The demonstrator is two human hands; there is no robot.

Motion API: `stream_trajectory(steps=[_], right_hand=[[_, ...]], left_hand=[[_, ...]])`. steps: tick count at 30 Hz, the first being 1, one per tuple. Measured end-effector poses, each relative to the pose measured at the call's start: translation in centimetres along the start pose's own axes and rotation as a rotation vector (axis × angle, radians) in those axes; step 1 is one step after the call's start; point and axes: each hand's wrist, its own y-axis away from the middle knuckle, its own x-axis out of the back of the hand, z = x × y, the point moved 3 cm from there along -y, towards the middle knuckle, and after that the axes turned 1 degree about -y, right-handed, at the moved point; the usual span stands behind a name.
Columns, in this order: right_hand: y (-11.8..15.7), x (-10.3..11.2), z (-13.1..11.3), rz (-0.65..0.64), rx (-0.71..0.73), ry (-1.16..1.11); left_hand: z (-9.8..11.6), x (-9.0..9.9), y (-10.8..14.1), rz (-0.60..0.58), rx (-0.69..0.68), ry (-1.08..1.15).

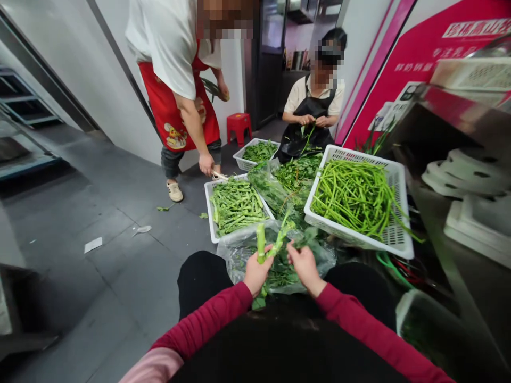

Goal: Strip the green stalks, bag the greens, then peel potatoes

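My left hand (257, 273) is closed around thick green vegetable stalks (261, 242), their pale cut ends pointing up. Leaves hang below that fist. To its right, my right hand (306, 267) has thumb and fingers pinched together near the stalk's side; what lies between the fingertips is too small to make out. Beneath both hands, a clear plastic bag (235, 250) full of torn green leaves lies between my knees. Just beyond it, a white basket (211, 226) holds short, thick green stalks (239, 205).
At right, a white basket (355, 240) holds long thin green stems. Leafy greens (299, 173) pile up in the middle. One person in a red apron (179, 122) reaches into the stalk basket; another in a black apron (305, 141) sits handling a stem. A red stool (238, 126) stands behind.
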Motion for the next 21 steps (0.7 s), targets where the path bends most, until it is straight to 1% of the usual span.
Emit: stream_trajectory(steps=[1,2,3,6,8,10,12,13,14,16,17,18,19,21], right_hand=[[-0.7,0.4,0.2,0.047,-0.078,-0.074],[-1.3,0.8,0.3,0.065,-0.124,-0.15],[-1.7,1.0,0.2,0.057,-0.138,-0.219],[-1.9,0.7,-0.4,-0.021,-0.133,-0.319],[-1.6,0.2,-0.8,-0.043,-0.136,-0.361],[-1.3,-0.2,-1.0,-0.027,-0.148,-0.391],[-1.3,-0.3,-1.0,0.022,-0.131,-0.351],[-1.3,-0.2,-0.9,0.057,-0.093,-0.276],[-1.4,0.1,-1.0,0.088,-0.006,-0.157],[-1.4,0.5,-1.3,0.115,0.252,0.118],[-1.2,0.7,-1.4,0.107,0.371,0.227],[-0.9,0.6,-1.5,0.069,0.487,0.303],[-0.4,0.4,-1.6,-0.008,0.604,0.347],[1.2,-0.6,-1.7,-0.245,0.848,0.391]], left_hand=[[0.1,0.2,-0.1,0.017,-0.066,-0.04],[0.2,0.4,-0.1,0.037,-0.148,-0.088],[0.3,0.6,-0.2,0.057,-0.234,-0.147],[0.4,0.9,-0.2,0.097,-0.456,-0.359],[0.4,1.1,-0.2,0.098,-0.589,-0.501],[0.6,1.2,-0.1,0.086,-0.703,-0.61],[0.7,1.3,0.0,0.073,-0.753,-0.647],[0.7,1.2,0.0,0.06,-0.743,-0.631],[0.7,1.1,0.0,0.043,-0.71,-0.591],[0.5,0.7,-0.1,0.01,-0.582,-0.457],[0.3,0.5,-0.1,-0.006,-0.492,-0.359],[0.0,0.2,-0.2,-0.02,-0.376,-0.23],[-0.3,0.0,-0.2,-0.032,-0.25,-0.088],[-0.8,-0.5,-0.5,-0.047,-0.024,0.178]])
